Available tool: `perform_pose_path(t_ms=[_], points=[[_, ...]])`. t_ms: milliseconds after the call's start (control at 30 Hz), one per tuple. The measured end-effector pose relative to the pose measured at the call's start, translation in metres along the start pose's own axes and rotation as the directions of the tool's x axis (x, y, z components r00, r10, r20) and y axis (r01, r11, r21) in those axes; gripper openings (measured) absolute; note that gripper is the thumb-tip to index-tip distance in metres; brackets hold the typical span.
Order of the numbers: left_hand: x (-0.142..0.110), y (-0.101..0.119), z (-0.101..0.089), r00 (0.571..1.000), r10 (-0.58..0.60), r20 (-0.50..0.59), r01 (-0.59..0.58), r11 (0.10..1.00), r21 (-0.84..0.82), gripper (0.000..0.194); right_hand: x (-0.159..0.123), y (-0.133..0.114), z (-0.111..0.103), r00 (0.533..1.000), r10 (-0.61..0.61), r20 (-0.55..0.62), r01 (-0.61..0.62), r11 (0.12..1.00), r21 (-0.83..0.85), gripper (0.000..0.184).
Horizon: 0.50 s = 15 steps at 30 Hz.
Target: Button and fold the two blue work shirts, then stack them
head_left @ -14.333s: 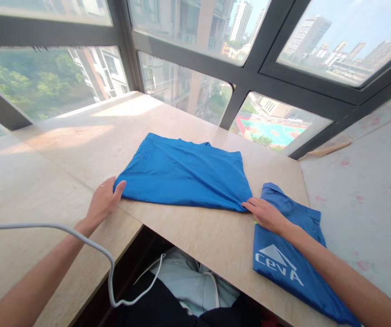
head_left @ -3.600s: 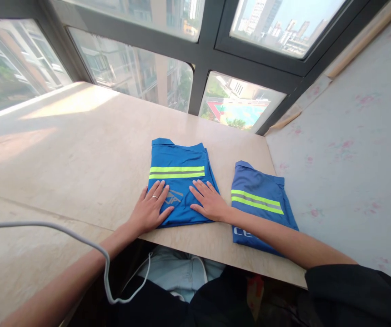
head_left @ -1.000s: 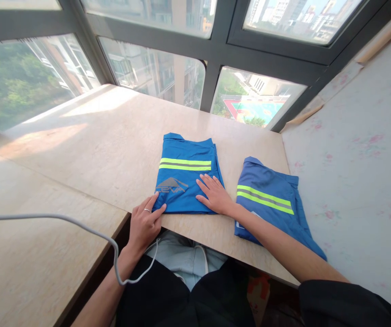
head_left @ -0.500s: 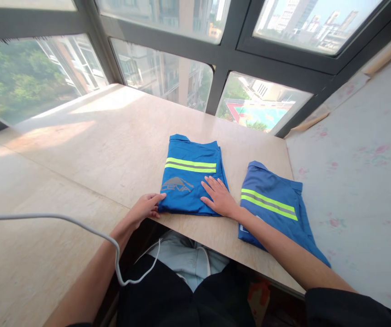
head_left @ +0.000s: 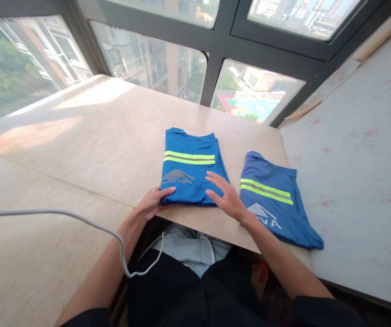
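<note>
A folded blue work shirt [head_left: 190, 170] lies on the ledge in front of me, with a yellow-and-grey reflective stripe and grey lettering facing up. My left hand [head_left: 153, 202] grips its lower left corner, thumb on top and the other fingers underneath, out of sight. Over the shirt's lower right part is my right hand [head_left: 228, 197], open with fingers apart and holding nothing; it appears raised slightly off the cloth. To the right lies a second folded blue work shirt [head_left: 267, 184], with a similar stripe and white lettering partly hidden by my right wrist.
The pale marble-look ledge [head_left: 113, 150] runs back to dark-framed windows [head_left: 212, 59]. A wallpapered wall [head_left: 359, 181] bounds it on the right. A grey-white cable [head_left: 79, 219] hangs across the left side in front of my left forearm. My lap is below the ledge's front edge.
The shirt went from a wide, half-folded piece to a compact folded one. Since a second ago, my left hand has slipped under its lower left corner, and my right hand has lifted from pressing flat.
</note>
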<state>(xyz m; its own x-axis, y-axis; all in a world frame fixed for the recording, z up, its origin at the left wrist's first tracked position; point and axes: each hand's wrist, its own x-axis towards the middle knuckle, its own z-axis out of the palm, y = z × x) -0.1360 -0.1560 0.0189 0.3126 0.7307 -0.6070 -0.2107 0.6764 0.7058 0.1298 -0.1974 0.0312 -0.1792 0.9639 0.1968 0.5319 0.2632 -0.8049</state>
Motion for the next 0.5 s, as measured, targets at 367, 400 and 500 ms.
perform_pose_path(t_ms=[367,400,500], points=[[-0.018,0.027,0.027,0.986,0.006,-0.166,-0.036,0.983,-0.179,0.017,-0.070,-0.029,0.066,0.783,0.497,0.374,-0.440,0.016,0.898,0.056],[-0.022,0.030,0.025,0.983,-0.006,-0.184,-0.029,0.982,-0.189,0.015,-0.069,-0.025,0.061,0.802,0.510,0.310,-0.384,0.043,0.922,0.060],[-0.033,0.035,0.010,0.975,-0.046,-0.219,0.008,0.985,-0.172,0.015,-0.064,-0.012,0.037,0.837,0.530,0.138,-0.291,0.215,0.932,0.065]])
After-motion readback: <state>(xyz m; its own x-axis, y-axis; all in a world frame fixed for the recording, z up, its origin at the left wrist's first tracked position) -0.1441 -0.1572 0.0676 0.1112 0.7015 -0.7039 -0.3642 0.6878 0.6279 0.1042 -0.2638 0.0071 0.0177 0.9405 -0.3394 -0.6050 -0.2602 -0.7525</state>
